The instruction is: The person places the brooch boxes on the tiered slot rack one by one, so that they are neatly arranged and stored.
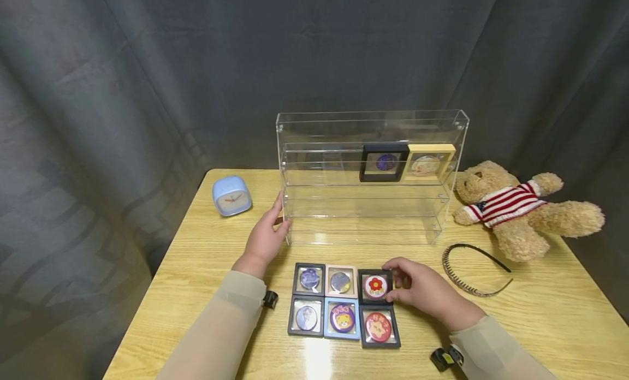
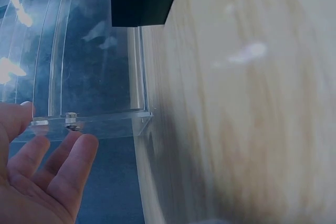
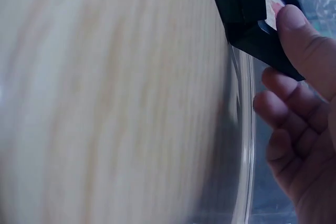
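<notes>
My left hand (image 1: 265, 235) rests against the left side of a clear acrylic display rack (image 1: 363, 208). In the left wrist view its fingers (image 2: 73, 174) are fairly straight and touch the outer side panel. My right hand (image 1: 422, 287) pinches a black square frame (image 1: 361, 298) with a red flower badge inside, thumb on its face. Below that frame lies another black frame (image 1: 380, 344) with a red badge. To its left are a pink frame (image 1: 340, 268), a blue frame (image 1: 341, 336) and two black frames (image 1: 308, 265).
On an upper tier of the rack stand a black frame (image 1: 363, 170) and a yellow frame (image 1: 432, 147). A blue clock (image 1: 231, 186) sits at the left; a teddy bear (image 1: 516, 205) and a headband (image 1: 449, 268) lie at the right. A grey curtain (image 1: 344, 52) hangs behind.
</notes>
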`<state>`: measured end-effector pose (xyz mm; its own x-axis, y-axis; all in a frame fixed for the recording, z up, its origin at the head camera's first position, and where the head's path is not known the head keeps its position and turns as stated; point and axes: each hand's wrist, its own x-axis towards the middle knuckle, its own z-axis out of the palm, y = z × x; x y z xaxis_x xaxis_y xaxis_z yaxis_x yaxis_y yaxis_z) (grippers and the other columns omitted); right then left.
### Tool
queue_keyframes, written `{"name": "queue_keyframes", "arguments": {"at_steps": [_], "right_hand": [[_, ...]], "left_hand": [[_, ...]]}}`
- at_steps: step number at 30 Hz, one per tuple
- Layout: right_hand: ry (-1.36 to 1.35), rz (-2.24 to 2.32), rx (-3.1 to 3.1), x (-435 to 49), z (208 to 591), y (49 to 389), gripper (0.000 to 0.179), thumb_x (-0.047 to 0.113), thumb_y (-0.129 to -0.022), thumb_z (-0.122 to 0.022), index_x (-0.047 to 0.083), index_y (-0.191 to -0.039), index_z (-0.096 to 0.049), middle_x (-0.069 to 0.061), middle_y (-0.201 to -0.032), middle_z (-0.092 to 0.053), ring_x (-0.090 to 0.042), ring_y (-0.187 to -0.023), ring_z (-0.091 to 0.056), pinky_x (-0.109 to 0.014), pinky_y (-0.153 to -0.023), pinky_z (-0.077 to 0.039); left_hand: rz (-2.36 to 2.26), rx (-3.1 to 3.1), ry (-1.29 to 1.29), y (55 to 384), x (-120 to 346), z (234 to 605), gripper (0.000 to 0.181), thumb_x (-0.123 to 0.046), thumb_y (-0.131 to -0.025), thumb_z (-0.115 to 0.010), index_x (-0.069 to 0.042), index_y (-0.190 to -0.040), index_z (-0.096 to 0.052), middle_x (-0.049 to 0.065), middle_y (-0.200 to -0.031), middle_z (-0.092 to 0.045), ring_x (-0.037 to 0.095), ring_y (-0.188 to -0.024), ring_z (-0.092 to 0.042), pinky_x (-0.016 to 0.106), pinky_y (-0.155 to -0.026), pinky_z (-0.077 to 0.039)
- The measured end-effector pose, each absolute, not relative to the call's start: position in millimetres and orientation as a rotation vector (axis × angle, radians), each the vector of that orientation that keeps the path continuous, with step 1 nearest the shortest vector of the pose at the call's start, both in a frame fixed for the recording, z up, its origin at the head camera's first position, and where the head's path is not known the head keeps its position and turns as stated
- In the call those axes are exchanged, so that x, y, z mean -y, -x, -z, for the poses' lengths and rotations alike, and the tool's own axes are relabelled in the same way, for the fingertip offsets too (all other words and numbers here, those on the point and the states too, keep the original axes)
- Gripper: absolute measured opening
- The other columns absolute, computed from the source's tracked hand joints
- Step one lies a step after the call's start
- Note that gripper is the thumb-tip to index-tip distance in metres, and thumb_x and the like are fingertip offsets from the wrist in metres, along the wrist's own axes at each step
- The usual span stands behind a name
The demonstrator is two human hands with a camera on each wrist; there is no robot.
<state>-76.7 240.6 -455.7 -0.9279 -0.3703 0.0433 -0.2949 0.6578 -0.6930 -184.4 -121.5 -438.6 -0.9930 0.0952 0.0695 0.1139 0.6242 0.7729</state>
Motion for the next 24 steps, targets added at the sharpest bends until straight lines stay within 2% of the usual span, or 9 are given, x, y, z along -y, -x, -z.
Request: {"name": "queue_keyframes", "arguments": {"at_steps": [15, 24], "right_hand": [[0.584, 1.145, -2.932, -242.5, 451.8, 77.8, 0.049, 0.017, -0.073, -0.087, 0.014, -0.119, -0.071, 0.02, -0.086, -0.063, -0.003, -0.08, -0.061, -0.028, -0.073, -0.056], [0.603, 1.067, -3.09, -254.3, 434.0, 87.2, 0.043, 0.015, -0.077, -0.085, 0.013, -0.118, -0.071, 0.013, -0.092, -0.069, -0.008, -0.081, -0.063, -0.029, -0.065, -0.054]], "left_hand": [[1.343, 2.819, 0.18, 184.6, 122.2, 438.7, 0.073, -0.025, -0.102, -0.059, -0.05, -0.155, -0.014, 0.009, -0.152, -0.042, 0.027, -0.124, -0.054, 0.043, -0.081, -0.054], [1.351, 2.81, 0.179, 184.9, 122.3, 440.2, 0.073, -0.025, -0.101, -0.059, -0.05, -0.155, -0.016, 0.009, -0.152, -0.042, 0.027, -0.123, -0.054, 0.043, -0.083, -0.054]]}}
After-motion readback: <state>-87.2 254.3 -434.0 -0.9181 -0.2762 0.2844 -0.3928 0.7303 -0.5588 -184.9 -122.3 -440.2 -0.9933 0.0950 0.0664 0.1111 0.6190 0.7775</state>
